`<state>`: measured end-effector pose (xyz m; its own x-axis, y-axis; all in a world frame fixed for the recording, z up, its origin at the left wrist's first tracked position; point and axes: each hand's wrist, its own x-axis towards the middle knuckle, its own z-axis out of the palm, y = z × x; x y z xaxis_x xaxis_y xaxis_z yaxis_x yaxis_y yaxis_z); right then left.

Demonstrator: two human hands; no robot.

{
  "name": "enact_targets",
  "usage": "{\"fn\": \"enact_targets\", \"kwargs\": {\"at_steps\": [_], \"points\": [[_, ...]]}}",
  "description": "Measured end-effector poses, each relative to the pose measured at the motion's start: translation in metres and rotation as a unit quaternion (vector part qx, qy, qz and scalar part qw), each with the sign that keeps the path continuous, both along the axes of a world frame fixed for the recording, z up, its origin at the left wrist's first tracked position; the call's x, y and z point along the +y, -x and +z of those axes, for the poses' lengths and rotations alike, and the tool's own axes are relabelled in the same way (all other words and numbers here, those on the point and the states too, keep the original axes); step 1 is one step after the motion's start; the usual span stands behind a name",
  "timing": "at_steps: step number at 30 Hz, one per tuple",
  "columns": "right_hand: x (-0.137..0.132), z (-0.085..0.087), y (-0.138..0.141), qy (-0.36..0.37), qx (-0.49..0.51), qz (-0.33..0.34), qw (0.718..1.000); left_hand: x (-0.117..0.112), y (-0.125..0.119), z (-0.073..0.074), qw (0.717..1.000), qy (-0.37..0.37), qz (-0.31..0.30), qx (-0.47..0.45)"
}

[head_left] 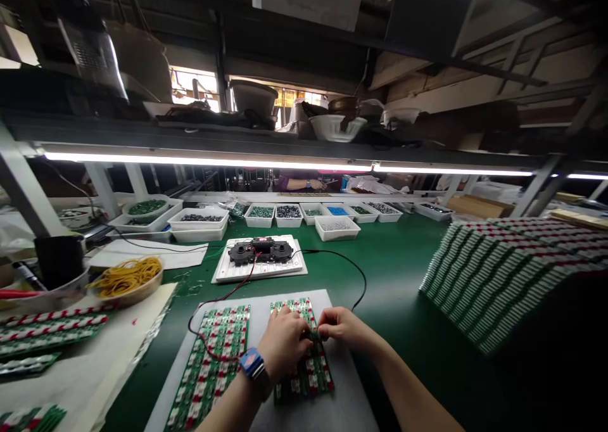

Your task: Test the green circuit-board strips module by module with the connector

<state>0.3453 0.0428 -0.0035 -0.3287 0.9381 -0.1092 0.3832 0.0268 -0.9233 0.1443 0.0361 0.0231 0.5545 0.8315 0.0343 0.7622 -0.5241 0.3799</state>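
Observation:
A green circuit board panel (316, 375) with rows of red and white parts lies on a pale grey mat (349, 381). Over its upper half rests my left hand (285, 340), fingers bent and drawn together. From the right, my right hand (339, 327) pinches thumb and forefinger together at the panel's edge. Both sets of fingertips meet close to one spot; anything between them is too small or hidden to name. A second circuit board panel (209, 362) lies to the left on the same mat. My left wrist wears a blue and black band (254, 363).
Behind the mat, a black twin-lobed device (261, 251) with wires sits on a white tray (299, 264). White bins (337, 228) of small parts line the back. Stacked boards (494, 280) stand right; a bowl of yellow rubber bands (128, 277) sits left. Across the bench, a person's arm (299, 184) shows.

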Motion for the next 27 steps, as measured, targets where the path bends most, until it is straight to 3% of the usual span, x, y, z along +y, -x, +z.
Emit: {"fn": "enact_targets", "kwargs": {"at_steps": [9, 22, 27], "points": [[0.000, -0.006, -0.001, 0.005, -0.004, -0.001, 1.000, -0.003, -0.001, 0.005, 1.000, 0.002, -0.004, 0.013], [-0.003, -0.006, 0.005, -0.052, -0.101, -0.011, 0.993, -0.002, -0.004, 0.002, 0.999, 0.040, 0.032, 0.002], [-0.003, -0.010, 0.013, -0.057, -0.142, -0.056, 0.987, -0.003, -0.004, 0.004, 0.998, 0.040, 0.039, 0.005]]}}
